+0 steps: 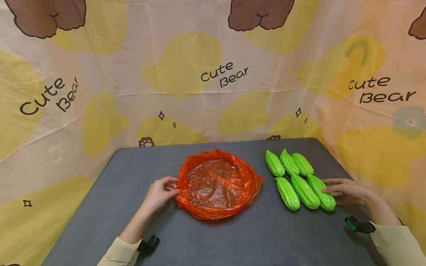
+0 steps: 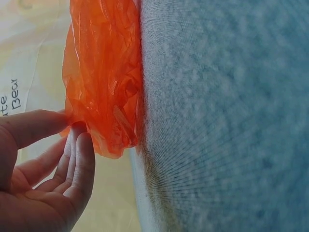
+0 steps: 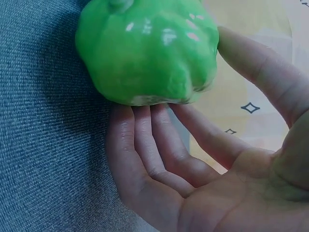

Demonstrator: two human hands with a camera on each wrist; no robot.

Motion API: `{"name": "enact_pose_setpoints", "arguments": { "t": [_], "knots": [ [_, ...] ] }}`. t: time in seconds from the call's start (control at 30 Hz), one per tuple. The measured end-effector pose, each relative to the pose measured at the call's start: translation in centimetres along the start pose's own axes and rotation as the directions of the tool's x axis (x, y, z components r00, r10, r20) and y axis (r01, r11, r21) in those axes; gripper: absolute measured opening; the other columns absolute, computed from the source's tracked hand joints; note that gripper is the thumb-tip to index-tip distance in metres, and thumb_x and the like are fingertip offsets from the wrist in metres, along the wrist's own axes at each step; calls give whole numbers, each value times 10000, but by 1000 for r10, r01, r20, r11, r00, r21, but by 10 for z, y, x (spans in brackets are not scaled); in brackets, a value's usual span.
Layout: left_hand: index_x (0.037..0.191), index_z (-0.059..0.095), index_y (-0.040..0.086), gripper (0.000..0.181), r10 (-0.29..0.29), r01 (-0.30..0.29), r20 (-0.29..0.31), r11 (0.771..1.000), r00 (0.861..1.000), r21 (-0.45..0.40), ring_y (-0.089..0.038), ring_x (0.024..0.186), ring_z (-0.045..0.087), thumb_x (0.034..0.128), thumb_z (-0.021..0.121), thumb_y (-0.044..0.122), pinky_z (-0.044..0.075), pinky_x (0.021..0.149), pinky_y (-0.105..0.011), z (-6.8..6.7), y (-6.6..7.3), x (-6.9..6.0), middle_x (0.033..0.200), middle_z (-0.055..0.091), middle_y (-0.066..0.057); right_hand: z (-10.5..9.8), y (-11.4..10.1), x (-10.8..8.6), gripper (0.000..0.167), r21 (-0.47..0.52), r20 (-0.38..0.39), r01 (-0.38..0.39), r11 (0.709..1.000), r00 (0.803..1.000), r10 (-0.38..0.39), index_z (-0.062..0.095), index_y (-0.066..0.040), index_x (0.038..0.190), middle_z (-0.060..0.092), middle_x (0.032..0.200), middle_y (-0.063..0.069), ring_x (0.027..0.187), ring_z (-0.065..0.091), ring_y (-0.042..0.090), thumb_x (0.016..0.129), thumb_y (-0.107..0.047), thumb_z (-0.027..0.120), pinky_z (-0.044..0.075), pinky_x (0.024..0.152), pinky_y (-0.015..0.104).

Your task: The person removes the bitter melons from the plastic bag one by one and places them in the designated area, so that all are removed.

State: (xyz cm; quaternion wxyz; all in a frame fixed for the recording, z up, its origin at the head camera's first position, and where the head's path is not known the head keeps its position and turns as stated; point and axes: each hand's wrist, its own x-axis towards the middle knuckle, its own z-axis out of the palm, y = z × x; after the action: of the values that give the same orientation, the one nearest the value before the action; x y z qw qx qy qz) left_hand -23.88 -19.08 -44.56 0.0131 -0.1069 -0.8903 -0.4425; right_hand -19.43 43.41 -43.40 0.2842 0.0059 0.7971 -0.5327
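An orange-red plastic bag [image 1: 217,212] lies on the table with its mouth spread into a round opening. At its left side, my left hand [image 1: 162,192] pinches the rim between thumb and fingers; in the left wrist view the bag's crumpled wall [image 2: 106,72] hangs from that pinch. To the right, several bright green, ridged bitter melons [image 1: 305,192] lie in two rows. My right hand [image 1: 347,192] holds the front-right bitter melon [image 1: 322,193]. In the right wrist view, the thumb touches one side of this bitter melon [image 3: 149,53] and the fingers meet its lower side.
The dark grey table [image 1: 206,240] has a back edge and side edges close to a printed cloth backdrop [image 1: 186,66]. A bitter melon [image 1: 287,194] in the near row lies closest to the bag, with a strip of table between them.
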Motion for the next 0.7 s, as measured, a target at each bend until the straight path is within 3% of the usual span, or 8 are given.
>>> {"name": "enact_pose_setpoints", "arguments": {
  "t": [0.1,0.33,0.7],
  "knots": [
    [1120,662,31,326,-1,1,-2,1000,1000,2,-149,782,654,801,723,63,516,670,-237,0,0,0,894,681,-70,1,0,0,751,-3,-1,2,1000,1000,-2,63,127,1464,508,1329,45,1034,578,29,971,-214,516,480,906,411],
    [1115,665,35,321,-3,3,-6,1000,1000,4,-147,779,652,803,728,74,513,667,-236,1,0,0,894,681,-70,2,-3,-1,733,48,17,16,999,1000,-17,65,125,1465,576,1152,-157,1015,609,28,980,-208,502,487,890,362],
    [1116,664,32,317,-9,9,-6,1000,1000,-5,-145,777,650,807,723,70,514,662,-230,0,0,1,894,678,-72,0,-3,0,699,61,25,33,998,999,-35,91,129,1462,565,1175,-131,1016,600,25,988,-200,485,490,885,355]
  ]
}}
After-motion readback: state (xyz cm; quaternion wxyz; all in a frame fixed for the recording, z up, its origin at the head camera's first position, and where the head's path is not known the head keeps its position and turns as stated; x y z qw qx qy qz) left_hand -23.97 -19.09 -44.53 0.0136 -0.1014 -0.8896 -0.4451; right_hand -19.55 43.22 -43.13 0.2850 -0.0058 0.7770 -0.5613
